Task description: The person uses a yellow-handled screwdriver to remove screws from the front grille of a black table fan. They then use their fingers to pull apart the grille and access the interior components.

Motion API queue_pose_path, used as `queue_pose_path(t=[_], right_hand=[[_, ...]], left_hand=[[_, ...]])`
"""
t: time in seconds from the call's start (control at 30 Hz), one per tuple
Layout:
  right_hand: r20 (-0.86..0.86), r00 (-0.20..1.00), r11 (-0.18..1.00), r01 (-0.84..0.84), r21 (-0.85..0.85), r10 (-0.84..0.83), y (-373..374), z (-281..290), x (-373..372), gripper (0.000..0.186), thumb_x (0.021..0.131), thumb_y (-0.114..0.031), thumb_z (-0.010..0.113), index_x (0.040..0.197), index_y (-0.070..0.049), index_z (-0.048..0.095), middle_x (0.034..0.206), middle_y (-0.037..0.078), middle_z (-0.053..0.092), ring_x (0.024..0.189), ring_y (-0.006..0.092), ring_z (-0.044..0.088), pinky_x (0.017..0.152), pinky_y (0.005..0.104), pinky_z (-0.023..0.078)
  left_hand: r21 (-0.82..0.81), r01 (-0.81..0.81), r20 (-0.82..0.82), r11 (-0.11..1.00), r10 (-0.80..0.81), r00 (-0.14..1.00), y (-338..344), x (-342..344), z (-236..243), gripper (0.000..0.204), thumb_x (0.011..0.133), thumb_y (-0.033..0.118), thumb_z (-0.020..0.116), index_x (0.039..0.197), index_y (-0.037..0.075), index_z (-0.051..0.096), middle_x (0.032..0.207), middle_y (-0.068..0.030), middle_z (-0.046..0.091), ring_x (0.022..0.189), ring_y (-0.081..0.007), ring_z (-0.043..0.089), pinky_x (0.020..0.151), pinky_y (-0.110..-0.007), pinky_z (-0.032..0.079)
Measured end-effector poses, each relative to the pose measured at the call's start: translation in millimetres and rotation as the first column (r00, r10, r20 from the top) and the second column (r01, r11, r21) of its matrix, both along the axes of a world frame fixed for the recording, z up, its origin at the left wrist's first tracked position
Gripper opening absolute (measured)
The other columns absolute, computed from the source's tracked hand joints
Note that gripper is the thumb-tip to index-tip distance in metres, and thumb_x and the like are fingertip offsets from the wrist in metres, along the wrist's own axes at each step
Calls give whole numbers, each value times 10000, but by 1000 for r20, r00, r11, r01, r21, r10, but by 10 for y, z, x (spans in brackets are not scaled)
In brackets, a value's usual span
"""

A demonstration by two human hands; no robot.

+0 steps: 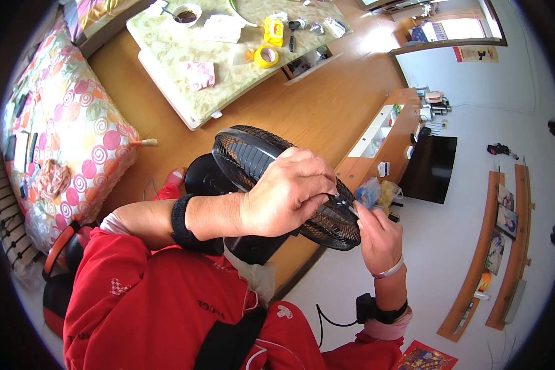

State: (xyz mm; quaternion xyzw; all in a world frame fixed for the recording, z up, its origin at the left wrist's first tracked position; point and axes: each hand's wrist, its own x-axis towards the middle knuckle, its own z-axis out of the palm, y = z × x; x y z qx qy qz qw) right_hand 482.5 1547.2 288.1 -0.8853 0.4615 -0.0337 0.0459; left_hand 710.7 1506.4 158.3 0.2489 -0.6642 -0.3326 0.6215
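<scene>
the black fan [243, 151] sits tilted right in front of the person's red-clad body, its wire cage partly blocked from me by the left hand [290, 191] and forearm. that hand's fingers are bunched tight on the cage rim; the right hand [379, 237] pinches the rim just beside it, though whatever small part is between the fingertips is too hidden to tell. blue [369, 192] and yellow [389, 193] plastic bags crowd the view past the fan, near a wooden cabinet [407, 102] and dark television [428, 169]. farther off, a marbled table [157, 46] bears a bowl [194, 23], a yellow tape roll [266, 57] and a pink cloth [201, 74]. a bright patterned cover [105, 142] spreads at the left.
</scene>
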Motion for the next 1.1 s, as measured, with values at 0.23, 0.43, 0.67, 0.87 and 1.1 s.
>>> queue_pose_path(t=[0.23,0.43,0.67,0.87,1.1], right_hand=[[-8,1000,1000,6,24,-5,5,-1,-12,350,873,23,701,1222,-5,728,787,115,562,623,292,593,555,399,468],[-12,1000,999,19,49,-18,39,7,-27,322,896,29,668,1215,25,718,837,142,620,655,320,623,575,398,482],[6,1000,1000,-4,-3,4,28,-21,-21,354,860,27,718,1212,-3,724,762,111,532,607,286,590,544,399,467],[-18,999,998,33,46,-32,48,7,-16,298,901,40,663,1194,33,716,836,146,622,660,324,624,583,398,488],[19,1000,1000,3,-12,-3,21,-47,-14,341,871,17,711,1211,-1,720,764,115,525,609,298,582,543,407,457]], left_hand=[[-72,-31,18,997,32,999,33,37,-108,218,774,21,763,989,45,738,1071,-75,713,991,-268,683,865,-418,510],[55,26,18,998,-27,999,2,39,21,163,732,-7,741,880,52,708,930,-63,675,933,-292,663,795,-413,501],[262,391,94,883,-426,900,-389,93,149,89,820,8,758,873,59,709,856,-71,671,849,-306,678,719,-408,524],[337,544,119,769,-607,785,-594,129,224,62,833,20,766,867,48,723,853,-57,668,813,-264,689,713,-377,520],[145,410,223,900,-434,873,-518,84,196,81,836,5,756,843,58,694,831,-69,626,809,-293,654,687,-408,500]])
